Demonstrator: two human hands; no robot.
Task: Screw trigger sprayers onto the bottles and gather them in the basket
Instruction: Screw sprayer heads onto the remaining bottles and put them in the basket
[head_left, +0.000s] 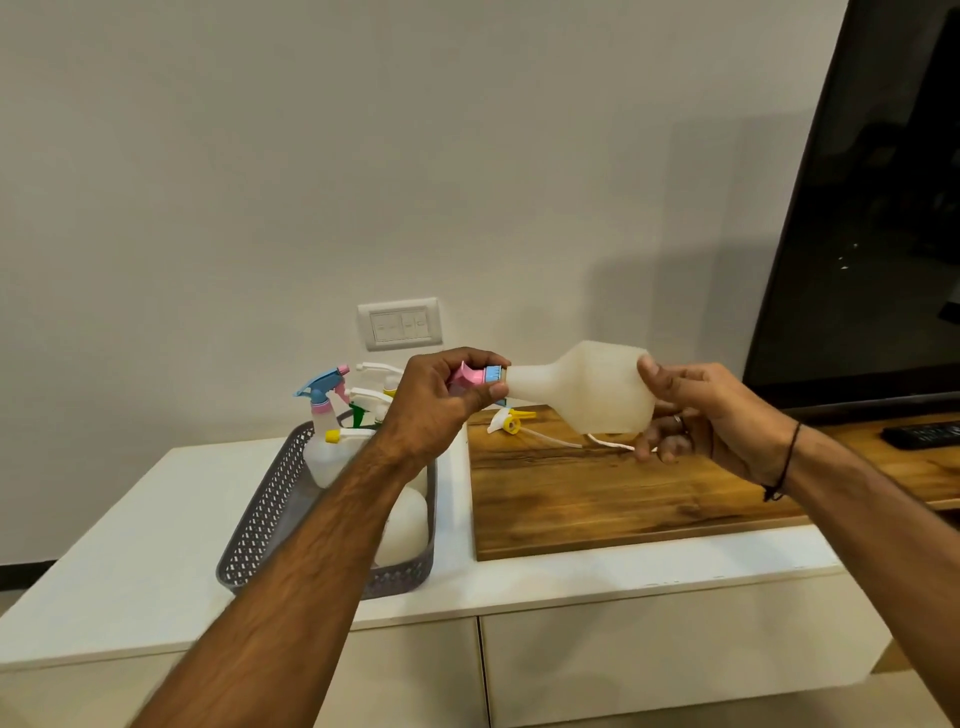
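I hold a translucent white bottle (597, 389) on its side in the air above the wooden board. My right hand (696, 410) grips its base. My left hand (441, 400) grips the pink and blue trigger sprayer (475, 376) at the bottle's neck. A grey perforated basket (265, 514) stands at the left on the white cabinet, partly hidden by my left forearm. It holds several white bottles with sprayers, one blue and pink (324, 392). A loose white and yellow sprayer (511, 422) with its tube lies on the board.
The wooden board (597, 499) lies on the white cabinet (130, 545). A black TV screen (872, 208) stands at the right, with a remote (924, 434) in front of it. A wall socket plate (400, 323) sits behind the basket.
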